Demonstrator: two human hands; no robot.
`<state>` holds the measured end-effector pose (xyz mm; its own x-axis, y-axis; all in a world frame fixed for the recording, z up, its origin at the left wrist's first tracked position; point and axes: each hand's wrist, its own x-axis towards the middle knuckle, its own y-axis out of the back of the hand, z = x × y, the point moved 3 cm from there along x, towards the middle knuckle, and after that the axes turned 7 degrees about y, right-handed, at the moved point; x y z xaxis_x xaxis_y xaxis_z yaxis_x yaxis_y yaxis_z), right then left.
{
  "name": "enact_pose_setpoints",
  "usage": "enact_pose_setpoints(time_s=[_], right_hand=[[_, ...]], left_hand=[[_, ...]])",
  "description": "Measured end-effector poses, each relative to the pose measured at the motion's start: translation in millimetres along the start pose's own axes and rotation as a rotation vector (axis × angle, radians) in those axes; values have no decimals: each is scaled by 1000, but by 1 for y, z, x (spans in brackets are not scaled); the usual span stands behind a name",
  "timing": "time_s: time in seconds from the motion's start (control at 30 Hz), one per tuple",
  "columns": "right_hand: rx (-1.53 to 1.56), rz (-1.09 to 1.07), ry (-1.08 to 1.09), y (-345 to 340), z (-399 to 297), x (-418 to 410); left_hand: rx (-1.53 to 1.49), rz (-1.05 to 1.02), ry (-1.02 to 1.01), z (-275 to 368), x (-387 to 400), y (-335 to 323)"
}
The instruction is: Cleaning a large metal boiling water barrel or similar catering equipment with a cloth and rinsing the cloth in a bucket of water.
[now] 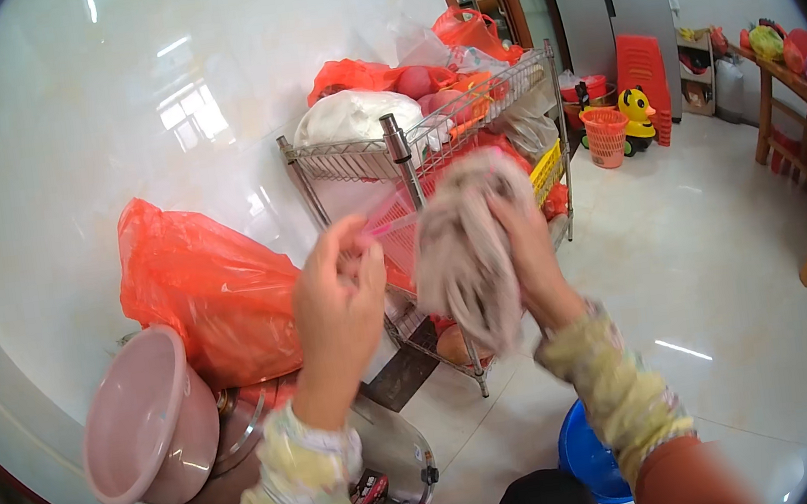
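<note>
My right hand point(531, 255) grips a bunched greyish-beige cloth point(460, 252) from its right side, in mid-air before the wire rack. The cloth is blurred, and its folds hang down. My left hand point(340, 320) is raised to the left of the cloth with fingers curled. Between its thumb and fingertips is the end of a thin pink piece point(389, 227), which reaches toward the cloth; whether it joins the cloth I cannot tell. Behind both hands stands the metal wire rack point(402, 150), holding red plastic bags point(359, 76) and a white bag point(350, 126).
To the left, a pink basin point(145, 427) leans beside a large red plastic bag point(208, 291). A glass lid point(399, 464) lies below my left forearm. The blue bucket point(587, 456) is on the floor. Farther off are an orange basket point(607, 140), red stools point(642, 71) and a wooden table point(798, 82).
</note>
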<state>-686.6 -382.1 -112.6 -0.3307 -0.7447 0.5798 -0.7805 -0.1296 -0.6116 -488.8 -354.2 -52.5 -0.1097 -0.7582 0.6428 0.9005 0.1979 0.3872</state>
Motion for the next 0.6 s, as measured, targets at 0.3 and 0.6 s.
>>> enact_pose_setpoints(time_s=[0.3,0.6], right_hand=[[-1200,122,944,-40,62,65],[-1144,-11,557,73,127,-12]], left_hand=[[136,3,-331,-29,172,-51],[122,-99,-105,-25,171,-86]])
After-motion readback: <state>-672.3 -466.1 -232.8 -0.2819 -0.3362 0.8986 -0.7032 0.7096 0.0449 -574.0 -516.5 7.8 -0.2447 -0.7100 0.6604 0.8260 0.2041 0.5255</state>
